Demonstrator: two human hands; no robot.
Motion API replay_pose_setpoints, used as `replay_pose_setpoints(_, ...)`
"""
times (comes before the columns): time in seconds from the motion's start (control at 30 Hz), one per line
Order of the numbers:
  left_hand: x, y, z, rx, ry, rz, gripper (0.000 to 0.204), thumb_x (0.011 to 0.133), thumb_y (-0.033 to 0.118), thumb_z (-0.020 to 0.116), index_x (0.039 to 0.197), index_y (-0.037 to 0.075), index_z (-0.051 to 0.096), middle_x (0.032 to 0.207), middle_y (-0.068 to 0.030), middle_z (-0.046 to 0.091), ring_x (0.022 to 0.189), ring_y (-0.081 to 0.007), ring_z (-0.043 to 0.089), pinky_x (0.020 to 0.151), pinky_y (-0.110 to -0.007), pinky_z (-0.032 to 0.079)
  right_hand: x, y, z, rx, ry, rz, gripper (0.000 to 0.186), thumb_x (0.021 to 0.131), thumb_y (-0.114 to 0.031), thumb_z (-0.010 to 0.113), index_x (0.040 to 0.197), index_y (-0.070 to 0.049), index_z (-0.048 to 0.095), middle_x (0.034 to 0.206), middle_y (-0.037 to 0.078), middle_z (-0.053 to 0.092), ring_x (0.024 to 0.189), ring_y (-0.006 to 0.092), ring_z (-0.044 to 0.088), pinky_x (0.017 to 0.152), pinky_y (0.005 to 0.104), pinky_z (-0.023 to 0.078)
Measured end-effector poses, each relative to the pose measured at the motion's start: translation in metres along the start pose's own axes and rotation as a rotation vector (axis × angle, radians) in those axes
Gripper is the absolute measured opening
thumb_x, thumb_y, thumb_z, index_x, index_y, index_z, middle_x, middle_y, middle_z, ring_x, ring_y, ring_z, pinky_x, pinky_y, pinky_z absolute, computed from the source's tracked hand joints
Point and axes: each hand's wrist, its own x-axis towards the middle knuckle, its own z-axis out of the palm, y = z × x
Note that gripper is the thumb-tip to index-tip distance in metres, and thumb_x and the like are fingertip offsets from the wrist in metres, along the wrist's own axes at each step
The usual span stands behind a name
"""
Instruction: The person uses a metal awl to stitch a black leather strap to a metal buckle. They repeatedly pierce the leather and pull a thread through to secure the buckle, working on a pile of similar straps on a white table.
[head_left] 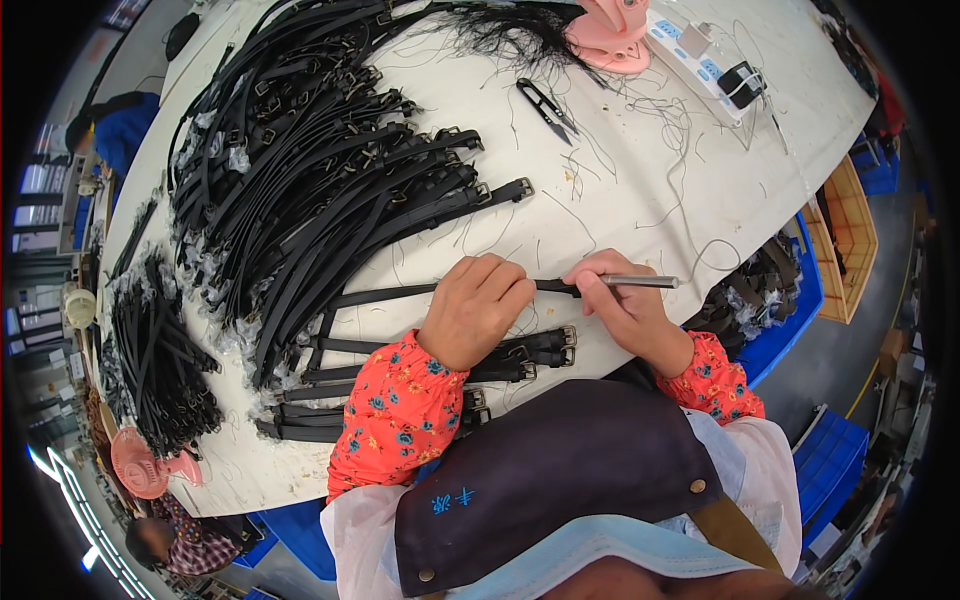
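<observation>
A black buckle strap [385,296] stretches across the table in front of me. My left hand [476,308] is closed over it, knuckles up. My right hand [628,308] pinches a slim silver pen-like tool [652,281] whose tip is hidden by the fingers. Those fingers also meet the right end of the strap, so its buckle cannot be made out. Closer to my body, several more black straps with metal buckles [545,345] lie partly under my left forearm. Beyond my hands spreads a large heap of similar straps [330,190].
Black thread snips [547,108] and loose threads lie beyond my hands. A white power strip [700,65] and pink fan base [610,45] stand far right. Another strap bundle [160,360] and pink fan [140,462] are left. A blue crate [800,310] borders the table's right edge.
</observation>
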Motion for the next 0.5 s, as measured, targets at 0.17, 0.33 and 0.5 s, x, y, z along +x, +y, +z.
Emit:
replay_pose_setpoints(0.17, -0.0002, -0.0004, -0.0003, 0.005, -0.003, 0.002, 0.02, 0.072, 0.001, 0.072, 0.091, 0.007, 0.068, 0.091, -0.0028, 0.066, 0.082, -0.0227, 0.063, 0.07, -0.036, 0.051, -0.0002, -0.0015, 0.0014, 0.011, 0.028, 0.02, 0.015, 0.103, -0.011, 0.059, 0.1, -0.001, 0.07, 0.093, 0.008, 0.067, 0.065, 0.01, 0.061, 0.061, 0.0252, 0.049)
replay_pose_setpoints(0.33, -0.0008, -0.0012, 0.0007, -0.003, -0.007, -0.001, 0.021, 0.071, 0.001, 0.072, 0.091, 0.007, 0.068, 0.091, -0.003, 0.066, 0.083, -0.023, 0.063, 0.071, -0.036, 0.051, -0.0018, 0.0012, -0.0017, 0.041, 0.025, -0.035, 0.014, 0.101, -0.01, 0.06, 0.098, -0.002, 0.07, 0.076, 0.004, 0.064, 0.067, 0.0115, 0.058, 0.069, 0.029, 0.048)
replay_pose_setpoints(0.5, 0.0001, -0.0005, -0.0003, -0.007, -0.009, -0.006, 0.021, 0.072, 0.0, 0.072, 0.091, 0.007, 0.068, 0.09, -0.0032, 0.066, 0.083, -0.0231, 0.063, 0.071, -0.036, 0.052, 0.0041, -0.0014, -0.0052, -0.048, -0.024, -0.191, 0.013, 0.099, -0.009, 0.061, 0.098, -0.003, 0.072, 0.063, 0.001, 0.06, 0.074, 0.0149, 0.054, 0.077, 0.0333, 0.046)
